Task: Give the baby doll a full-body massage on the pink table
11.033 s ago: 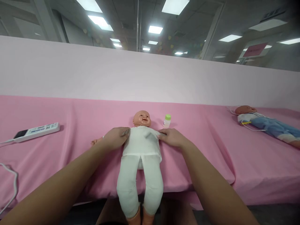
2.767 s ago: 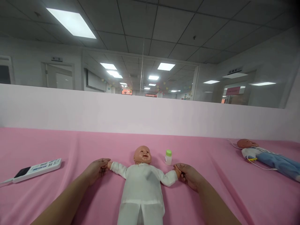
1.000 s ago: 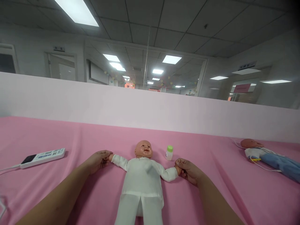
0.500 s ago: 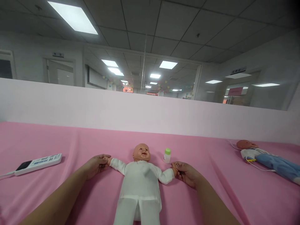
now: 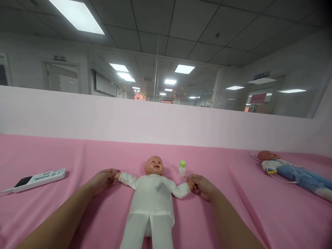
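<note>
**Doll (image 5: 152,195) on the bench (image 5: 103,156), green-capped bottle (image 5: 182,170) right beside it**

So I had the doll flat on its back in front of me, head away from me, in a white top and white trousers, arms spread out to the sides. The lower legs ran out of view at the bottom.

My left hand (image 5: 105,181) had the doll's hand on that side, fingers bent in and pinched together around it, with hardly any gap. My right hand (image 5: 203,186) had the doll's other hand the same way, thumb and fingers closed up on it. I couldn't tell exactly how the fingertips sat underneath.

The one container around was that little bottle. It stood upright on the pink cover, between the doll's head and my right hand, near both. Green cap on, body pale and kinda see-through. No clue what was in it or how full it was, too small to make out.

Off to my left lay a long white device (image 5: 40,180) with a dark panel at one end and a white cord (image 5: 6,191) running out of view. Way over to the right a second doll (image 5: 298,173) lay on its back in blue and white clothes, with thin white tubing (image 5: 281,179) and a yellow bit (image 5: 271,172) by its top. A plain white partition (image 5: 166,121) ran along the back of the bench, with glass (image 5: 145,83) above it.
</note>
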`<act>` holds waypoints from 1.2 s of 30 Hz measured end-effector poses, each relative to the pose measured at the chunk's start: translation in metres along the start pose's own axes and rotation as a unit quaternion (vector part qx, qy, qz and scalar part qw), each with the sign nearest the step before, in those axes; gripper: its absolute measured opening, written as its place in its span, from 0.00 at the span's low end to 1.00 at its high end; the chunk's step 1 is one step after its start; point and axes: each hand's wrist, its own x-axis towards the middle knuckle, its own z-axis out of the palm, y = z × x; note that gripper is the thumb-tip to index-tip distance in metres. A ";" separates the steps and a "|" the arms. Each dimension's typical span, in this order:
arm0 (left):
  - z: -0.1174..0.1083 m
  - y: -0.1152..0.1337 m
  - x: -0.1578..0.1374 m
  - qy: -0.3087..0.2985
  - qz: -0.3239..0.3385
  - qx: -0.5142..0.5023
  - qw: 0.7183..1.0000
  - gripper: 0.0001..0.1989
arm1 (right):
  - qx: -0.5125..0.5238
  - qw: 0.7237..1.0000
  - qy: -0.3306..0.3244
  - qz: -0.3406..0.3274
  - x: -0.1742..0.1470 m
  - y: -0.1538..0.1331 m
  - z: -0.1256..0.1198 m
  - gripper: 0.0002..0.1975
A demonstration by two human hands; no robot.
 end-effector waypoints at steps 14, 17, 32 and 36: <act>0.005 0.006 0.005 -0.009 -0.022 -0.004 1.000 0.14 | 0.040 0.999 -0.014 0.000 -0.012 -0.011 0.001 0.13; 0.005 0.006 0.006 -0.009 -0.028 -0.005 1.000 0.13 | 0.036 0.999 -0.031 -0.010 -0.014 -0.013 0.002 0.13; 0.007 0.007 0.005 -0.037 -0.012 0.021 0.999 0.15 | 0.034 0.999 -0.032 0.006 -0.022 -0.020 0.004 0.14; 0.005 0.003 0.008 -0.007 0.014 0.113 0.994 0.16 | -0.012 1.000 0.011 -0.004 -0.019 -0.019 0.004 0.15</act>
